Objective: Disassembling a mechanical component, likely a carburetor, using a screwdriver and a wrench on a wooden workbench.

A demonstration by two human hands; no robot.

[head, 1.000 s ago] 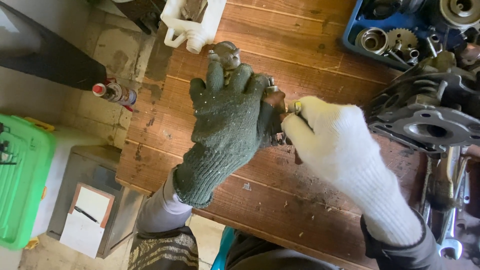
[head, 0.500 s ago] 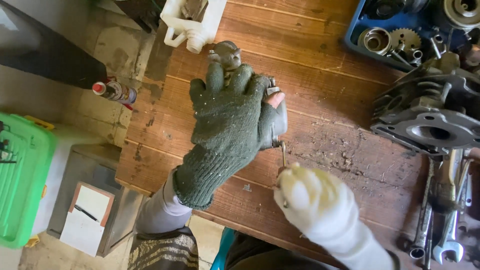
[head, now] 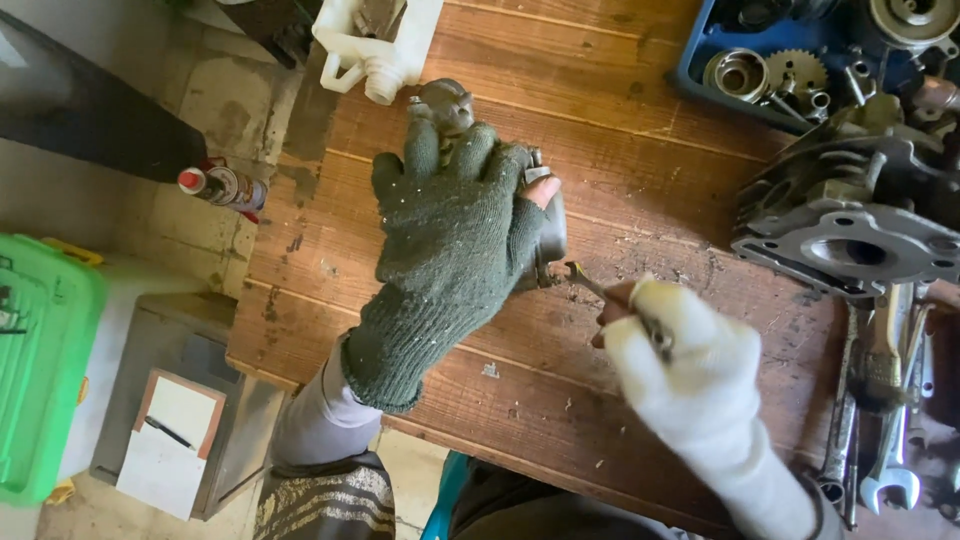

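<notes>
Head view | left hand (head: 450, 240) grips metal part (head: 548, 225) | right hand (head: 680, 370) holds wrench (head: 590, 285) | engine block (head: 850, 215) alongside

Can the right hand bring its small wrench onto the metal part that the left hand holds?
Probably yes: the small wrench tip already meets the metal part, with nothing between.

Two gloved hands: one left hand (head: 455, 235) in dark green knit, one right hand (head: 690, 375) in white knit. One small wrench (head: 590, 285); one grey metal part (head: 545, 225). One white plastic jug (head: 380, 40), one spray can (head: 222, 185), one green crate (head: 45, 360), one blue tray (head: 705, 45) (holding perhaps two gears), one finned engine casting (head: 850, 215).
</notes>
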